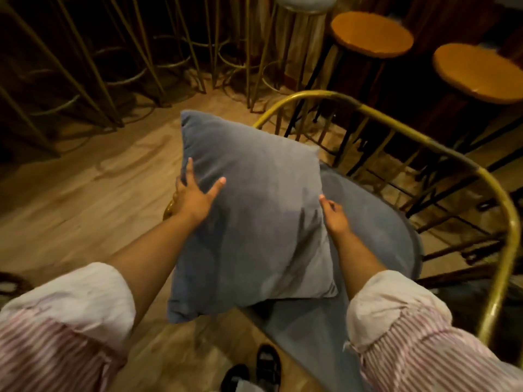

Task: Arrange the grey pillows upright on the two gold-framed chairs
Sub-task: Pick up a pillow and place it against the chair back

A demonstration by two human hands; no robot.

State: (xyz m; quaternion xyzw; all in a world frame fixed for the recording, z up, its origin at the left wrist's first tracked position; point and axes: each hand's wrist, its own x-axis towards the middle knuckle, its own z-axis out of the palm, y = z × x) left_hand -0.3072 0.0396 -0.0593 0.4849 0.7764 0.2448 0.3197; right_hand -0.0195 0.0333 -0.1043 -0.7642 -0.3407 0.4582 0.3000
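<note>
Holding grey pillow [249, 222] over gold-framed chair [441, 154], above its grey seat [376, 222]. Your left hand [195, 193] clamps left edge, fingers spread; right hand [335, 216] presses right edge, fingers curled against fabric.

Head-worn wide-angle camera looks steeply down, close over chair [424, 142] and floor [85, 193].

Warm, dim light is falling across the pale wood-plank floor [93, 193]. Beyond it, thin gold metal stool legs [135, 60] are standing in a dark row, and to their right two round orange-topped stools [372, 33] on black legs are sitting side by side.
</note>
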